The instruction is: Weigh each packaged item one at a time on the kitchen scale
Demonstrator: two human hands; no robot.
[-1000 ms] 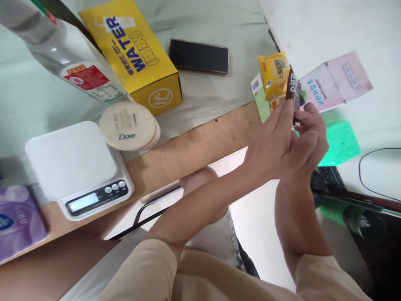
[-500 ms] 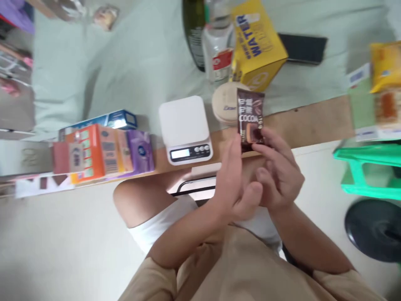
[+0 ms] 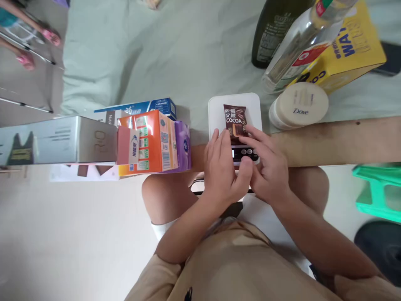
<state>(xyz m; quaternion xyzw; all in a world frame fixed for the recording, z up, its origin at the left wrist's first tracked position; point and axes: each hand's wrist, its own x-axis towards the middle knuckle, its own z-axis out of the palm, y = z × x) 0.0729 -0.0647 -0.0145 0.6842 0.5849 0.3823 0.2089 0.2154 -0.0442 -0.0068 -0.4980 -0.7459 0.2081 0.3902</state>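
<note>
A small brown cocoa snack packet (image 3: 234, 122) is over the white plate of a digital kitchen scale (image 3: 216, 109); whether its full weight rests there I cannot tell. My right hand (image 3: 270, 167) has its fingertips on the packet's lower right edge, holding it there. On the other side, my left hand (image 3: 221, 169) keeps its fingers straight and its thumb apart, fingertips alongside the packet's lower left edge. Both hands partly cover the scale's dark display strip and buttons.
Left of the scale stand an orange box (image 3: 140, 142), a purple pack (image 3: 184, 146), a blue box (image 3: 171, 108) and a silver box (image 3: 94, 142). To the right are a Dove jar (image 3: 300, 106), a clear bottle (image 3: 297, 54), a dark bottle (image 3: 272, 35) and a yellow box (image 3: 354, 58).
The packet and both hands have moved left, from in front of the Dove jar to over the scale. The camera view has shifted as well.
</note>
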